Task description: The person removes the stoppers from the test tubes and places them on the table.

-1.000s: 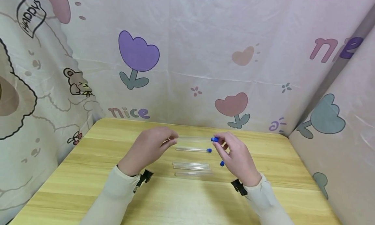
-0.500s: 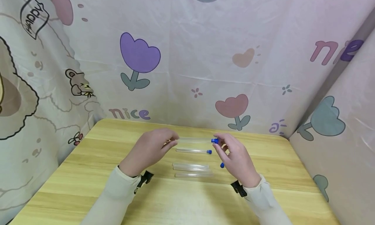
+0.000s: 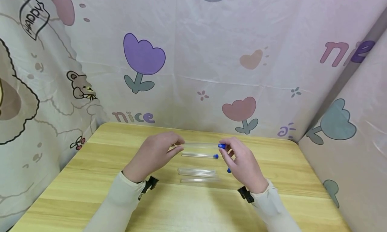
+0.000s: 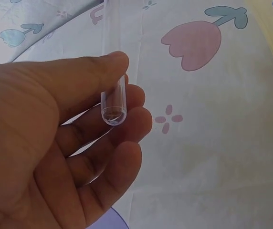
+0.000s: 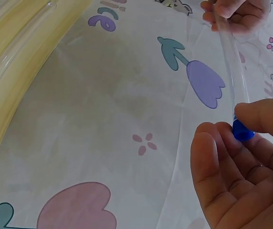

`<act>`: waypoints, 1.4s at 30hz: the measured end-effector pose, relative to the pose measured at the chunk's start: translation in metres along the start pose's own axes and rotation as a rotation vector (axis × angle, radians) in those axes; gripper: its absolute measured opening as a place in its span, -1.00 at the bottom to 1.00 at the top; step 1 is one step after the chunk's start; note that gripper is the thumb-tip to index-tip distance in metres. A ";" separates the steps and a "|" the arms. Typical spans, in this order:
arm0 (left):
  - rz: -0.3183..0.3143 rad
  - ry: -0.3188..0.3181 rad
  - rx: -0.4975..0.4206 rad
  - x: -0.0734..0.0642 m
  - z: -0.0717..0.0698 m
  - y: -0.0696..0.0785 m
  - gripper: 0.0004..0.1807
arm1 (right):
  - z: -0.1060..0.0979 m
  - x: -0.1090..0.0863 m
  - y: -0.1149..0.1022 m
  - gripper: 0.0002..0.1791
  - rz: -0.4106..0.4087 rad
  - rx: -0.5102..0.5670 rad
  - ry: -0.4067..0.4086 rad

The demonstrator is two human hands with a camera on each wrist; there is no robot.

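A clear test tube (image 3: 199,145) is held level above the table between both hands. My left hand (image 3: 155,153) pinches its rounded closed end between thumb and fingers, as the left wrist view shows. At the other end, my right hand (image 3: 243,161) pinches a blue cap (image 5: 243,130) that sits at the tube's mouth; how deep the cap sits I cannot tell. Just in front of the held tube lies a capped test tube (image 3: 198,155) with a blue cap on its right end. Several uncapped test tubes (image 3: 196,172) lie side by side nearer to me.
A loose blue cap (image 3: 228,170) lies on the wooden table (image 3: 187,212), partly covered by my right hand. A printed curtain (image 3: 193,74) hangs behind the table and on both sides.
Both hands keep their grip on the tube and its cap. Only tiny finger shifts show at the right hand; the loose blue cap is slightly more covered by it. The tubes on the table stay put.
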State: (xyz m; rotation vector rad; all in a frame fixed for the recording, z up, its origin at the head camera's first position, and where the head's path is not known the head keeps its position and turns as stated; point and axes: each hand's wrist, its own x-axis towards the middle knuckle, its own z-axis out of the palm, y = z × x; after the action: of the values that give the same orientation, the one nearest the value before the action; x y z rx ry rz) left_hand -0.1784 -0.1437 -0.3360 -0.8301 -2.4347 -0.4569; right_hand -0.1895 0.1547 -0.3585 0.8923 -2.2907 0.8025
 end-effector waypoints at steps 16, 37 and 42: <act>0.018 0.024 0.060 0.001 0.001 0.000 -0.84 | 0.001 0.000 0.002 -0.79 -0.002 -0.041 0.065; -0.031 -0.040 0.034 0.002 0.001 0.003 -0.87 | 0.003 -0.001 0.000 -0.81 0.047 -0.021 0.080; -0.037 -0.055 0.020 0.002 0.001 0.004 -0.86 | 0.004 -0.001 0.000 -0.81 0.062 -0.015 0.076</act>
State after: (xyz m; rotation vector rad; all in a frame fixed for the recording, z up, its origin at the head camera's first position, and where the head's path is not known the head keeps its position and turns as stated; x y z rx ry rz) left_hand -0.1776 -0.1397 -0.3353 -0.8008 -2.5041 -0.4281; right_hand -0.1900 0.1522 -0.3620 0.7742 -2.2652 0.8304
